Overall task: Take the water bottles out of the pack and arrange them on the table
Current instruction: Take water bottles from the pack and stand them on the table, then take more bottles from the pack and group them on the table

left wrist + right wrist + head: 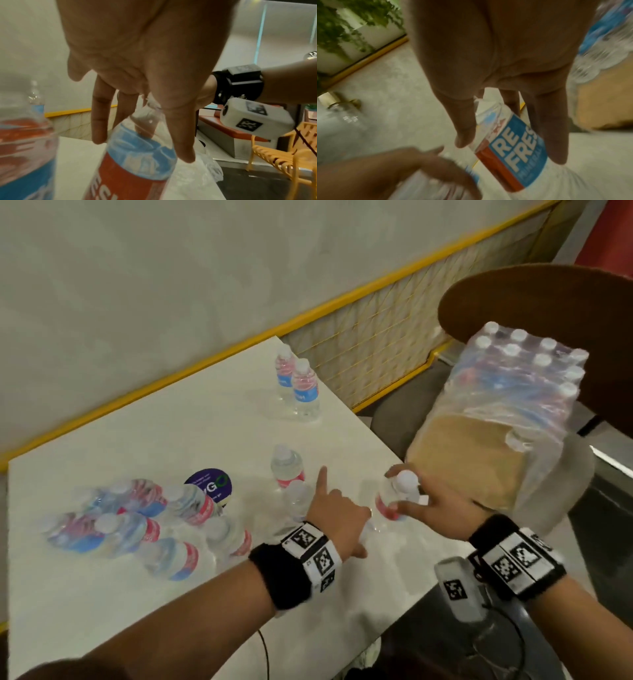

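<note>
On the white table (144, 426) my right hand (411, 501) grips a water bottle (394, 498) with a white cap and a red and blue label (513, 150), tilted near the table's right edge. My left hand (334, 515) sits just left of it. Its thumb and fingers (99, 121) curl round the neck of a second bottle (137, 155), mostly hidden under the palm in the head view; the index finger sticks out. The shrink-wrapped pack (507, 398) holding several bottles rests tilted on a chair to the right.
A cluster of several bottles (137, 518) stands at the left of the table beside a round purple sticker (209, 482). One bottle (286, 465) stands mid-table and two (299, 388) near the far corner. A brown chair back (513, 289) and a yellow mesh rail (376, 330) lie beyond.
</note>
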Motion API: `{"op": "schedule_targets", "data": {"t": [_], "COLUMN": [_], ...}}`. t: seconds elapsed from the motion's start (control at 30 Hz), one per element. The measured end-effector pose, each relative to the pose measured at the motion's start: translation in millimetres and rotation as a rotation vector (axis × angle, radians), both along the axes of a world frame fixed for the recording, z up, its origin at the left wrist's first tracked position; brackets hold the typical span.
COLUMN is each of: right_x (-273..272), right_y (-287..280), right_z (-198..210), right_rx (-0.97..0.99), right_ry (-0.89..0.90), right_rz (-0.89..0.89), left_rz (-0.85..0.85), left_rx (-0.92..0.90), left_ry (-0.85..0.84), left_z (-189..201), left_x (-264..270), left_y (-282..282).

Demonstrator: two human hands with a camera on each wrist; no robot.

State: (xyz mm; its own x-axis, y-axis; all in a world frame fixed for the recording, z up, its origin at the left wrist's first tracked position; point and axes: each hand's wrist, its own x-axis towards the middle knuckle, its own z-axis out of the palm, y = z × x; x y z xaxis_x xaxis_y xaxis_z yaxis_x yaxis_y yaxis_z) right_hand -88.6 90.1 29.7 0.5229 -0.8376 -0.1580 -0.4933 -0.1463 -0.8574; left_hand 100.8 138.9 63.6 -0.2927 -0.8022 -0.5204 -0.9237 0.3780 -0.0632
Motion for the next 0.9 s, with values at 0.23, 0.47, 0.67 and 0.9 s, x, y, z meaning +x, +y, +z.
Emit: {"op": "schedule_targets", "data": {"t": [0.23, 0.47, 0.67, 0.9], "right_x": [59, 78, 84, 111], "right_y": [44, 57, 69, 107], "right_z": [-21, -18, -30, -40], "right_rx": [0.161, 0.190, 0.393, 0.648], "right_ry": [0.019, 0.113, 0.355, 0.540], "right_rz": [0.025, -0.120, -0.253, -0.049], "left_rz": [0.169, 0.216, 0.122, 0.346], "left_rx": [-0.085, -0.093, -0.161, -0.577], "left_ry": [0.043, 0.275, 0.395, 0.897], "left_z": [1, -2, 3, 22], "left_x": [44, 61, 83, 185], "left_y": [39, 34, 46, 81]}}
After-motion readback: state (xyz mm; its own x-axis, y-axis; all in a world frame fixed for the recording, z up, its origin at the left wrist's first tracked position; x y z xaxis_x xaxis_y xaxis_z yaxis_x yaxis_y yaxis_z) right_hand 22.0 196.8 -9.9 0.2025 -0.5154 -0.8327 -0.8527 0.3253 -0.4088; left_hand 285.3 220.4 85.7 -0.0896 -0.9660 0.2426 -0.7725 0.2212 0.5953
